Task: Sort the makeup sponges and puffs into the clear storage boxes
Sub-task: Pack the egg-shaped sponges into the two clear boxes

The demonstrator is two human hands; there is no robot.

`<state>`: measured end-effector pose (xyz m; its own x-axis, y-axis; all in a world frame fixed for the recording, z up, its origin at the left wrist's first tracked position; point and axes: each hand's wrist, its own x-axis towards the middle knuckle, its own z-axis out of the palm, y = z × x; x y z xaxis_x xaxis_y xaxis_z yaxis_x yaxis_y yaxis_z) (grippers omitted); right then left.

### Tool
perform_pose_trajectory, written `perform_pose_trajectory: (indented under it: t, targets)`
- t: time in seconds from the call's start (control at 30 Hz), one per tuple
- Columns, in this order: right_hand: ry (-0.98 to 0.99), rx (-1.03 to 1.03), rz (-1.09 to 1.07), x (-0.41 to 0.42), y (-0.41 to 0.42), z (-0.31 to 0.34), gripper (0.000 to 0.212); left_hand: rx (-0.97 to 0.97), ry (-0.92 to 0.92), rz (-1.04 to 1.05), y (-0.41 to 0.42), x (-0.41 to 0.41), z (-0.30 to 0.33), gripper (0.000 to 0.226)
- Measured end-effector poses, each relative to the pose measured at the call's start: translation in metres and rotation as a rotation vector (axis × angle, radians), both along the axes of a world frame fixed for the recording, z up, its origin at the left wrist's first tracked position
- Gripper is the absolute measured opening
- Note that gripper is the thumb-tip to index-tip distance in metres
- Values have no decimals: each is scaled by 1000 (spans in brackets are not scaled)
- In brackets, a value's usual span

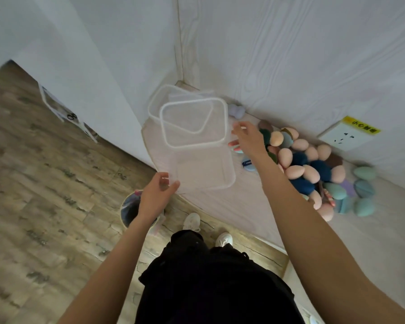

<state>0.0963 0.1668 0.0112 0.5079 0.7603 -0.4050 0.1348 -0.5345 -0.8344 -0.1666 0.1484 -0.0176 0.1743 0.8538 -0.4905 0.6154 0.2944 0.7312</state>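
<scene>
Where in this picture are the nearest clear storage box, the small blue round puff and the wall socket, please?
Nearest clear storage box (194, 123): head view, its see-through wall.
Blue round puff (247, 164): head view, its top face.
Wall socket (344, 138): head view, its white faceplate.
</scene>
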Motion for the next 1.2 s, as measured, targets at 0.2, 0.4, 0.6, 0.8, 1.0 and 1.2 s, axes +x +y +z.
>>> perform_pose_trajectory:
  t: [0.2,0.4,0.6,0.8,1.0,1.2]
  targets:
    - [-485,1,85,22,-77,-9,24,95,75,-21,2,4,6,45]
    - [-894,-222,173,29,-116,-22,29,566,-19,-143,15,39,47,29]
    - [-1043,-377,52,23,-157,-20,24,715,78,-892,38,164,44,21]
    - [-952,-448,-69,25,-194,-23,33,664,557,-1124,51,223,15,42]
    - [-928,-574,-47,33,-204,-31,46,745,540,-1116,64,226,4,39]
    - [-987,-467,-99,35,-201,-26,35,765,-77,-816,45,209,44,29]
